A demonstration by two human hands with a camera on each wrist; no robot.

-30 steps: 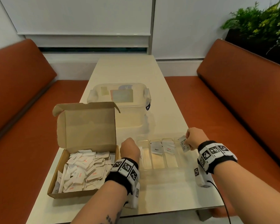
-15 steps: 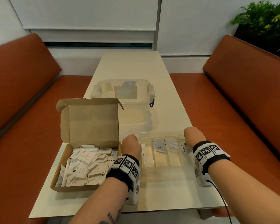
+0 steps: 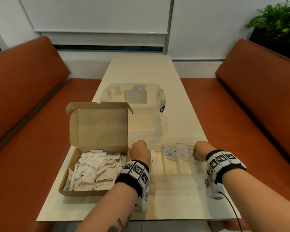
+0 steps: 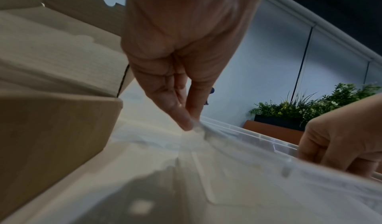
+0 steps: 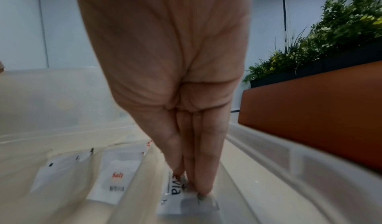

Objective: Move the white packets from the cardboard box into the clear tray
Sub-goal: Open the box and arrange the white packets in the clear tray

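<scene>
Pinching the stevia packet (image 5: 173, 206) between thumb and nearly straight fingers, held the right hand (image 3: 200, 150) down in the rightmost compartment of the clear tray (image 3: 172, 174). Nipped the tray's left rim between thumb and finger of the left hand (image 3: 140, 150). Had the other white packets (image 3: 94, 169) heaped in the cardboard box (image 3: 99, 128) alongside.

We read only "evia" on the white paper packet (image 5: 175, 203); our right hand (image 5: 165, 64) covers the rest of it.
</scene>
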